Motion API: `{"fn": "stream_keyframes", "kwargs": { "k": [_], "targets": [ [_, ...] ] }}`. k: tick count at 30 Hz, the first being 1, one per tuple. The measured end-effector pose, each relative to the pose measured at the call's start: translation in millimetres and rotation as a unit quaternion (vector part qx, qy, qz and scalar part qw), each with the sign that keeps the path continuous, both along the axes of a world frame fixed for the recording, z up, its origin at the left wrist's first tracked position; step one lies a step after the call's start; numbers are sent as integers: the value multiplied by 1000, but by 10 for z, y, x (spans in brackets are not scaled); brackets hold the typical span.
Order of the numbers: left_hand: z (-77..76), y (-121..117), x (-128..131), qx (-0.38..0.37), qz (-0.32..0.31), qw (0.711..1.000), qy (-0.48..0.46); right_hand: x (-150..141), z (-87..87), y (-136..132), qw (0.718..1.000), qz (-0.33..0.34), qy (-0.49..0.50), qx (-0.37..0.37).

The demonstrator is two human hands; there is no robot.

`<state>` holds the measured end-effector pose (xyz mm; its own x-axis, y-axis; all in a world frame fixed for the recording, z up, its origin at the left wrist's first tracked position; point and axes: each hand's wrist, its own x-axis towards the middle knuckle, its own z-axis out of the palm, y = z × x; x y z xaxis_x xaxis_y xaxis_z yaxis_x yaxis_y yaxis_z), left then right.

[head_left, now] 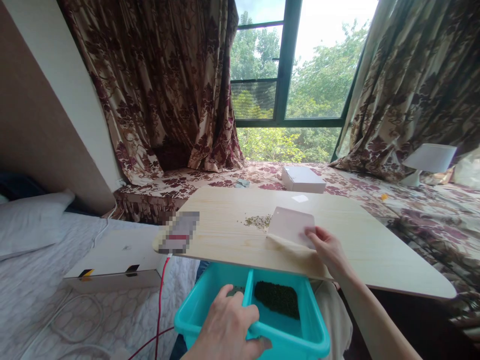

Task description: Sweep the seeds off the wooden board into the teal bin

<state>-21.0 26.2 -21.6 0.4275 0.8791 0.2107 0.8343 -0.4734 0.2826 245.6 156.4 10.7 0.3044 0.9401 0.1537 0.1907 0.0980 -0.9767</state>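
Note:
My right hand (pixel 325 246) pinches the right edge of a thin, translucent white plastic sheet (pixel 291 226) with a small hole near one corner. The sheet is tilted over the pale wooden table (pixel 375 245). Just left of it lies a scatter of small greenish grains (pixel 258 221). Below the table's near edge is a teal bin (pixel 318 330) with two compartments. My left hand (pixel 230 322) grips it near the front end of the divider, fingers over the left compartment. A dark green heap of grains (pixel 277 299) fills part of the right compartment. A few grains show in the left one, mostly hidden by my hand.
A blurred-out phone-like device (pixel 179 232) with a red cable (pixel 161 295) lies at the table's left end. A white box (pixel 116 260) rests on the bed at left. Beyond the table are another white box (pixel 303 179) and a lamp (pixel 429 159).

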Motion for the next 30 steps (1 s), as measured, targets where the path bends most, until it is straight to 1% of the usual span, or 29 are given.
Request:
{"fn": "stream_keyframes", "kwargs": {
  "k": [7,12,16,21,27,30],
  "targets": [
    [-5,-10,-4,-2,4,1000,0,-97,31,32,1000,14,-8,7],
    [26,5,-1,1,-1,1000,2,-116,59,18,999,28,-21,14],
    [36,1,1,0,2,1000,-1,-127,80,18,999,19,-30,26],
    [23,-10,-7,2,0,1000,1,-157,66,43,999,24,-25,20],
    [-34,-2,-14,21,0,1000,-3,-143,119,-25,999,29,-38,22],
    [-23,-8,-11,16,3,1000,-7,-117,123,-54,999,24,-40,22]
  ]
}}
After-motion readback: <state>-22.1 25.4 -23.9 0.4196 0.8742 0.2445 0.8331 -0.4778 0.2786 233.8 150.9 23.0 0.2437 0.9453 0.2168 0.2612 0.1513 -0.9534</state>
